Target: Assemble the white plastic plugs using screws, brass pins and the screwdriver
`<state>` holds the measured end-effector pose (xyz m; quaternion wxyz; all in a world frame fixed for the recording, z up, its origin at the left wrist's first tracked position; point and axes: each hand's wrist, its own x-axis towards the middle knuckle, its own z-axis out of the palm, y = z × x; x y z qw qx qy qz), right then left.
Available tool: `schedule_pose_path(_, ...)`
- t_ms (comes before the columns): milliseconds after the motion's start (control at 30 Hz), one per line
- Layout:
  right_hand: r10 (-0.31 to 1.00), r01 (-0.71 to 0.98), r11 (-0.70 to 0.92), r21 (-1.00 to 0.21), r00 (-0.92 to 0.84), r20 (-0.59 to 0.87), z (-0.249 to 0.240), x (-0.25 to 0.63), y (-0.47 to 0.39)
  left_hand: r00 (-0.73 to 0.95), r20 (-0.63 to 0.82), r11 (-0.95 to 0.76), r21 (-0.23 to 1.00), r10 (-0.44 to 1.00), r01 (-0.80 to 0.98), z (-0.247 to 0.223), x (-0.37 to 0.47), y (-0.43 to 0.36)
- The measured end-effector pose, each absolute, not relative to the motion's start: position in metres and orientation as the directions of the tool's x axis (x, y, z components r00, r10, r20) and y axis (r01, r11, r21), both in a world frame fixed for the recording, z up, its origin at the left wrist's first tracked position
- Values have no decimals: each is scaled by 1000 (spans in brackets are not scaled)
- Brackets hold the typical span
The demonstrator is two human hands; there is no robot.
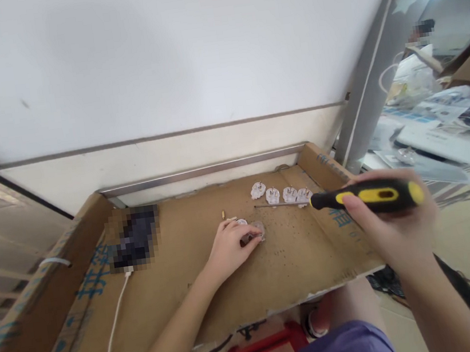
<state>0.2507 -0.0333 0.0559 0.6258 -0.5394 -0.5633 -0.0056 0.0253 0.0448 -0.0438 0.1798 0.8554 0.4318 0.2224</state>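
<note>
My right hand (396,218) is wrapped round the black and yellow handle of a screwdriver (365,196), raised over the right side of the cardboard-lined bench. Its thin shaft points left, with the tip short of my left hand. Lower down, my left hand (231,246) rests on the cardboard, thumb and fingers pinching a small pale plug part (260,228); the fingers partly hide it. Another whitish piece (241,222) shows just behind those fingers. Several white plug parts with metal pins (273,196) lie farther back. A small brass pin (223,214) lies beyond my left hand.
Cardboard walls (324,167) edge the bench, with a white panel (160,64) behind. At the left lies a dark, blurred device (136,235) on a white cable (118,324). Dark specks dot the cardboard. Cluttered bags and cables (440,126) fill the right background.
</note>
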Motion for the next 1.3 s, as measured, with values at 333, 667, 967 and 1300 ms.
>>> schedule_pose_path(333, 469, 106, 772, -627, 570, 674, 115, 219, -11, 553, 228, -586, 485, 801, 649, -46, 25, 43)
schedule_pose_path(667, 532, 18, 784, -620, 495, 687, 126, 203, -4, 543, 220, -572, 496, 810, 653, -43, 26, 43)
schedule_pose_path(967, 613, -20, 745, -667, 414, 673, 122, 198, -4, 530, 201, -548, 521, 824, 654, -45, 24, 43)
schedule_pose_path(1300, 626, -60, 753, -655, 374, 684, 118, 194, 2, 549, 233, -582, 511, 802, 633, -45, 23, 42)
